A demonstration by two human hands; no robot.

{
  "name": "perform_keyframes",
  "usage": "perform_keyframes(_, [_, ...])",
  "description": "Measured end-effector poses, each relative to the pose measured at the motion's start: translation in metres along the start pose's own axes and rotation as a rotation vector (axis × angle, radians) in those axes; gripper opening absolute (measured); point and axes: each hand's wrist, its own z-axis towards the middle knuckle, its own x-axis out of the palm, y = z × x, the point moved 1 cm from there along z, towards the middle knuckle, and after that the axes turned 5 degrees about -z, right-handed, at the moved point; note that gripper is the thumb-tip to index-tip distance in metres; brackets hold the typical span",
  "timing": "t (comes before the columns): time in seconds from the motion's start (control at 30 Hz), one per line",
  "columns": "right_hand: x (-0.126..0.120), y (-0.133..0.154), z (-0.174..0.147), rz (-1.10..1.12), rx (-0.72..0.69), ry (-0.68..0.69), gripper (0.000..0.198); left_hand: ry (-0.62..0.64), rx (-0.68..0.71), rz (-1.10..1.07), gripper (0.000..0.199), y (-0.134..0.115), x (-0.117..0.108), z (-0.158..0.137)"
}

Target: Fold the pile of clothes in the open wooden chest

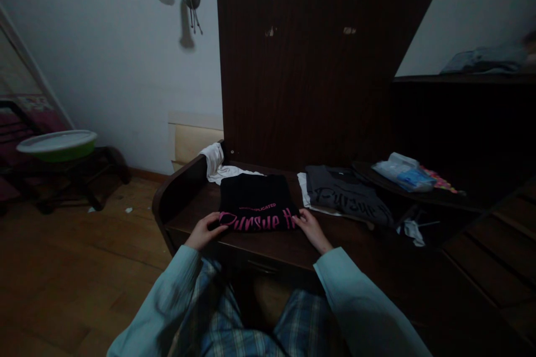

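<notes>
A folded black T-shirt [257,189] with pink lettering lies flat on the dark wooden dresser top [259,245]. My left hand [207,230] pinches its front left corner, thumb on top and the other fingers at the side. At the front right corner, my right hand [312,228] grips the shirt's edge in the same way. The undersides of the fingertips are hidden by the cloth. Just behind the shirt lies a white cloth [214,162], partly draped over the raised left end of the dresser.
To the right, a folded dark grey T-shirt [347,189] lies over white cloth. A plastic packet [404,173] rests on a raised shelf beyond it. A tall dark panel [305,67] stands behind. At far left, a green basin [62,148] sits on a low dark stand.
</notes>
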Motion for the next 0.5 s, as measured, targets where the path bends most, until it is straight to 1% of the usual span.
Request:
perform_keyframes(0.07, [-0.001, 0.002, 0.000, -0.019, -0.011, -0.015, 0.043, -0.045, -0.024, -0.030, 0.037, 0.001, 0.001, 0.001])
perform_keyframes(0.17, [-0.002, 0.005, -0.001, -0.042, -0.027, -0.023, 0.044, -0.097, -0.079, -0.083, 0.042, 0.002, 0.001, 0.003])
perform_keyframes(0.27, [-0.004, 0.008, -0.003, -0.041, -0.023, -0.009, 0.042, -0.066, -0.115, -0.164, 0.046, 0.000, -0.002, 0.005])
perform_keyframes(0.33, [-0.005, 0.011, -0.005, -0.028, -0.022, 0.055, 0.038, -0.009, -0.141, -0.210, 0.049, -0.002, -0.004, 0.005])
perform_keyframes(0.4, [-0.006, 0.014, -0.006, -0.021, -0.035, 0.156, 0.034, 0.032, -0.168, -0.219, 0.051, -0.002, -0.004, 0.005])
perform_keyframes(0.47, [-0.007, 0.016, -0.007, -0.022, -0.056, 0.224, 0.033, 0.024, -0.199, -0.208, 0.051, -0.001, -0.004, 0.004])
perform_keyframes(0.5, [-0.007, 0.017, -0.006, -0.022, -0.061, 0.233, 0.033, 0.007, -0.219, -0.209, 0.052, 0.000, -0.004, 0.004])
